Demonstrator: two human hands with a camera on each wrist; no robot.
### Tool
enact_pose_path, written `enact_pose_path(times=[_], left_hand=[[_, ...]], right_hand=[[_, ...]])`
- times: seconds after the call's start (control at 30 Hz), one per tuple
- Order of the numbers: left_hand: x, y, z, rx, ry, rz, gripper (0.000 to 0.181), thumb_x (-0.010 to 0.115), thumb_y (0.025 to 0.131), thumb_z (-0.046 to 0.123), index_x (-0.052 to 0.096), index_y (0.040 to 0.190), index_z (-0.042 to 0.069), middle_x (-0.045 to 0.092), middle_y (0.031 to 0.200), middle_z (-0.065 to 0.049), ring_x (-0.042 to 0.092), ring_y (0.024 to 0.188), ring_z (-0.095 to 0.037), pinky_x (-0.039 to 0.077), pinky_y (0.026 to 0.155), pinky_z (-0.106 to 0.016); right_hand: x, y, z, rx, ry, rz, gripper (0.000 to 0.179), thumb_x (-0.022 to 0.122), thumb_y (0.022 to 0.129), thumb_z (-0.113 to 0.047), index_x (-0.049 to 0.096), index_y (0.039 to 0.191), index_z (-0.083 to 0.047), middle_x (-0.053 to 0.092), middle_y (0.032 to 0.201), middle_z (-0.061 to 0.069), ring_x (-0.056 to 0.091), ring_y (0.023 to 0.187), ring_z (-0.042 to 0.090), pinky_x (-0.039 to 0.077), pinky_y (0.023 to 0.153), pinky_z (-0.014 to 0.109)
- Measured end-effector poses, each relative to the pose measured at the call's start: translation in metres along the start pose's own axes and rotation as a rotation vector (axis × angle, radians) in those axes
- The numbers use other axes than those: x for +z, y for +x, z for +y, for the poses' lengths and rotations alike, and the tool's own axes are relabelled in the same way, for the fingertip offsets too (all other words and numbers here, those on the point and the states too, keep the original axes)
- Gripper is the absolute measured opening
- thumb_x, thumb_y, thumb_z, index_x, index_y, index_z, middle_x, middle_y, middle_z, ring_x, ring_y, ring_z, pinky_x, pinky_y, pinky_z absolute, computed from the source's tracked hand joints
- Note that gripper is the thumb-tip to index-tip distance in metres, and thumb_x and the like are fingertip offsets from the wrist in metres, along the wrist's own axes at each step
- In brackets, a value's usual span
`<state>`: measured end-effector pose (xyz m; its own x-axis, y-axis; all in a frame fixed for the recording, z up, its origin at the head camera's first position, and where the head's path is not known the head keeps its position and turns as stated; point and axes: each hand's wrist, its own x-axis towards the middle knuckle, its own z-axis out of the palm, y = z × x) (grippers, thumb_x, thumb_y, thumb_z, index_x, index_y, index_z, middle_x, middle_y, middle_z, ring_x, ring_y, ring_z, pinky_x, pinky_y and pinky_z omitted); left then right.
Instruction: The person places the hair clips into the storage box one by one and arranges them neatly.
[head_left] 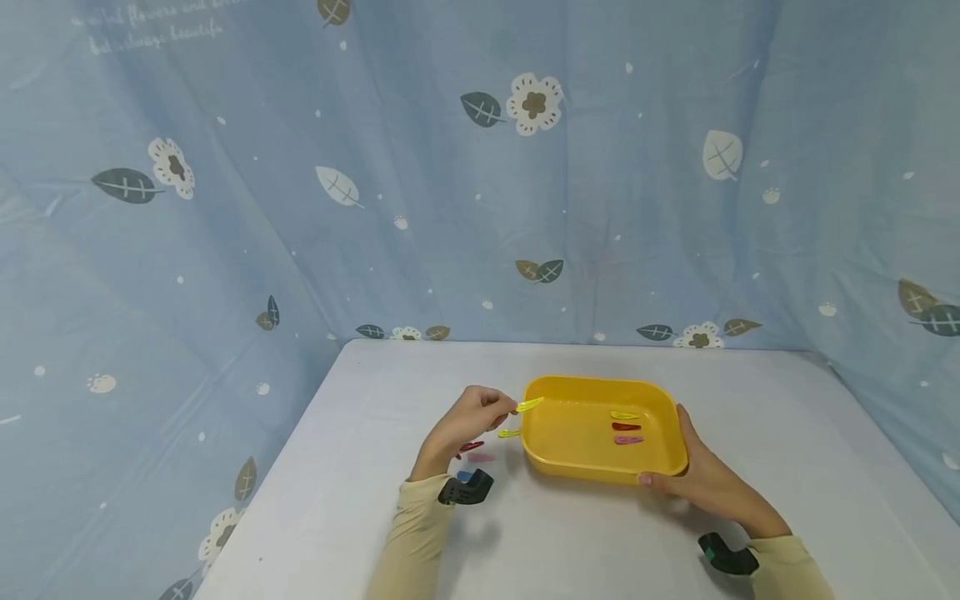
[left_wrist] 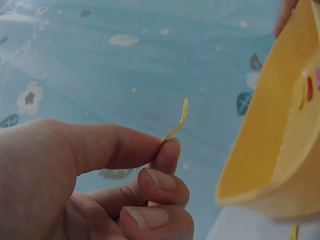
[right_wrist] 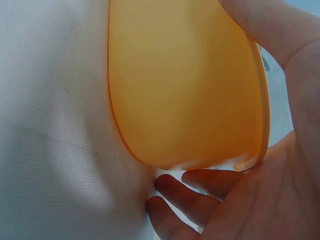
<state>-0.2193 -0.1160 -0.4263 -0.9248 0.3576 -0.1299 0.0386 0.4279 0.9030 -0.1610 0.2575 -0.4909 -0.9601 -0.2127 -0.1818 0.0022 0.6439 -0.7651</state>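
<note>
Pinched between the thumb and index finger of my left hand [head_left: 472,417] is a yellow snap hair clip [head_left: 530,404], held at the left rim of a yellow plastic tray [head_left: 570,429]. The left wrist view shows this clip [left_wrist: 183,114] side-on, its tip pointing up. My right hand [head_left: 712,483] grips the tray's right end, thumb at the near corner and fingers around the side. Inside the tray lie a yellow clip [head_left: 624,415], a red clip [head_left: 626,427] and a pink clip [head_left: 628,440], stacked in a column toward the right.
Left of the tray, on the white table [head_left: 570,542], lie another yellow clip [head_left: 508,433], a dark red clip [head_left: 472,446], a pale pink clip [head_left: 481,457] and a blue clip [head_left: 464,476], partly hidden by my left wrist camera [head_left: 467,488]. A blue patterned curtain [head_left: 450,208] hangs behind.
</note>
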Motion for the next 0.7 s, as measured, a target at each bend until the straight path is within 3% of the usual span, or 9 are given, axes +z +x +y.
enact_pose_path(times=[0.2, 0.47, 0.7], left_hand=[[0.011, 0.006, 0.006, 0.029, -0.028, -0.029, 0.033, 0.06, 0.104, 0.026, 0.07, 0.1, -0.005, 0.045, 0.065, 0.002, 0.038, 0.06, -0.012, 0.034, 0.061, -0.025], [0.02, 0.012, 0.012, 0.035, -0.075, -0.073, 0.025, 0.061, 0.104, 0.026, 0.073, 0.097, 0.006, 0.044, 0.066, 0.003, 0.04, 0.061, -0.012, 0.036, 0.062, -0.024], [0.029, 0.02, 0.019, 0.053, -0.082, -0.115, 0.027, 0.061, 0.104, 0.026, 0.072, 0.097, 0.003, 0.045, 0.065, 0.003, 0.038, 0.061, -0.011, 0.034, 0.061, -0.023]], right_hand=[[0.0, 0.001, 0.0, -0.001, 0.012, -0.002, 0.14, 0.083, 0.083, -0.047, -0.027, 0.159, -0.005, 0.002, 0.168, 0.035, 0.025, 0.149, 0.055, 0.024, 0.115, 0.075], [0.0, 0.002, -0.001, 0.0, 0.006, 0.002, 0.141, 0.083, 0.083, -0.048, -0.027, 0.159, -0.004, 0.003, 0.168, 0.035, 0.025, 0.149, 0.055, 0.024, 0.115, 0.075], [0.001, 0.001, -0.001, -0.004, -0.003, 0.005, 0.14, 0.083, 0.083, -0.047, -0.027, 0.159, -0.002, 0.002, 0.168, 0.036, 0.023, 0.15, 0.057, 0.023, 0.115, 0.075]])
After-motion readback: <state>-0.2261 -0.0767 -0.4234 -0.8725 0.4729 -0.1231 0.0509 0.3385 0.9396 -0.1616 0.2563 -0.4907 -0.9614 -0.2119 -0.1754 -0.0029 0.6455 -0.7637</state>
